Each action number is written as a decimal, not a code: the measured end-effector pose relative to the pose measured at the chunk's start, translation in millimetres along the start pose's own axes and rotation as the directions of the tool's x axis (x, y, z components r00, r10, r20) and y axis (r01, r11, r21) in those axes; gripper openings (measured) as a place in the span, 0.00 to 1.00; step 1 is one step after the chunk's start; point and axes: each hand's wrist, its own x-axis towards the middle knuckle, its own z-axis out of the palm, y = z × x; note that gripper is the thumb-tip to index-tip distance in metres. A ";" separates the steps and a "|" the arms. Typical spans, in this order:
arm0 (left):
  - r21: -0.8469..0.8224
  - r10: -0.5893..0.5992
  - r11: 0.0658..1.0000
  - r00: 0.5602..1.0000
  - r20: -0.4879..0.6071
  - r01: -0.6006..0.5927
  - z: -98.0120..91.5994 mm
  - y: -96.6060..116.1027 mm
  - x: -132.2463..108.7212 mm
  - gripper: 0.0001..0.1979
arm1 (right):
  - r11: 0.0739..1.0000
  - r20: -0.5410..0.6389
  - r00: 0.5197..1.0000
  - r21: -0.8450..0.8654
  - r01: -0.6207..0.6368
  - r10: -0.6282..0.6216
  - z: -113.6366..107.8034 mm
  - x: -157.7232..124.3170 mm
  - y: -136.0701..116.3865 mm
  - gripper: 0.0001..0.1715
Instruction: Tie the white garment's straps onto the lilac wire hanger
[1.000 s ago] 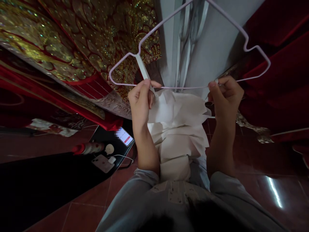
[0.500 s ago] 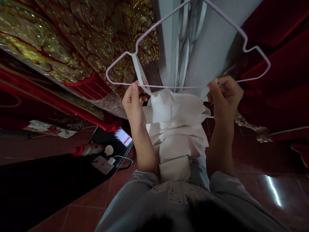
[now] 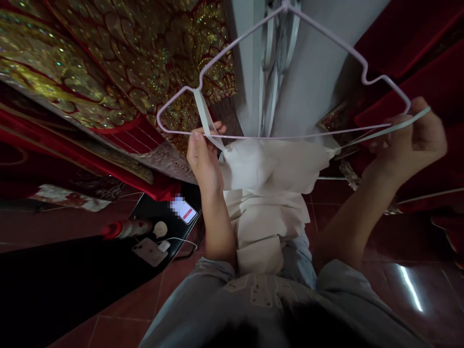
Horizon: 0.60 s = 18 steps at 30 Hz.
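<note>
A pale pink clothes hanger [image 3: 290,137] is held out flat ahead of me. My left hand [image 3: 206,157] pinches its lower bar near the left end, some fingers apart behind it. A white garment [image 3: 268,164] with thin straps and folded layers hangs below the bar and over my lap. Its left strap [image 3: 203,113] is looped over the hanger's left notch. At the right end, my right hand [image 3: 416,137] is closed on the other strap [image 3: 402,126], pulled taut outward past the hanger's corner. The right fingertips are partly hidden.
Gold sequined red garments [image 3: 108,58] hang at the left, dark red cloth [image 3: 416,63] at the right. A black bench [image 3: 72,270] holds a lit phone [image 3: 184,209], a second phone [image 3: 150,251] with a white charger, and a red-capped bottle [image 3: 126,228]. Red tiles [image 3: 123,304] cover the floor.
My right hand has moved right from the lower bar to the hanger's right end, stretching the strap with it. The left hand keeps its grip, and the hanger has shifted slightly down.
</note>
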 end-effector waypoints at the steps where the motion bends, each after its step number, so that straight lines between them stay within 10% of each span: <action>1: 0.005 -0.001 1.000 1.000 0.006 0.001 -0.1 -0.2 0.1 0.34 | 1.000 0.029 1.000 -0.023 -0.011 0.012 4.4 4.2 -5.3 0.11; 9: -0.027 -0.018 0.999 1.000 0.020 0.019 1.4 2.6 -3.4 0.31 | 0.972 0.556 0.829 -0.157 0.173 -0.058 45.7 25.5 -63.0 0.09; 18: 0.010 -0.044 0.999 0.999 0.009 0.044 0.7 7.1 -4.3 0.34 | 0.882 0.501 0.856 -0.334 0.332 -0.132 56.2 20.7 -50.3 0.32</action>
